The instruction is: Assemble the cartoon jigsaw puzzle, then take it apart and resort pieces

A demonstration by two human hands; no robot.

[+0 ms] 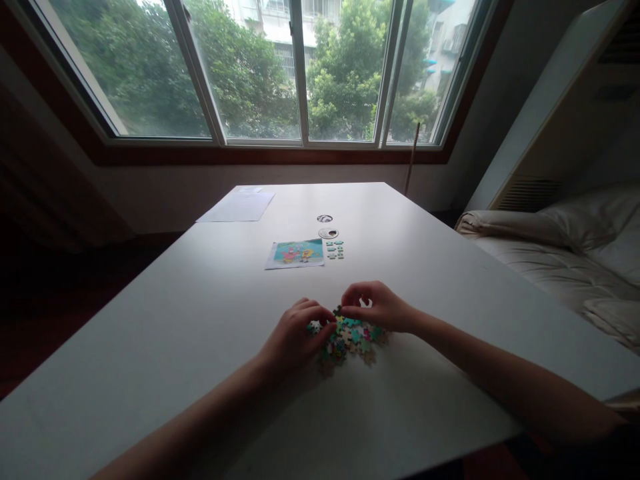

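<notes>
A heap of jigsaw puzzle pieces (354, 333), teal, yellow, pink and tan, lies on the white table (200, 333). At its left side is my left hand (300, 330), thumb and index finger brought together over the pieces; what is between them, if anything, is hidden. My right hand (377, 307) comes in from the right above the heap's far edge. Its thumb and finger are closed on a dark-looking puzzle piece (338, 311). Beyond the hands lies a picture sheet (299, 253) with cartoon figures on teal. Several separate puzzle pieces (335, 250) sit in small rows beside it.
Two round flat items (329, 233) lie farther back on the table. White paper (237, 207) rests at the far left corner. A cushioned pale seat (540, 247) stands along the right side. Past the table's far edge is a window (300, 80), with a thin stick (413, 160) leaning near it.
</notes>
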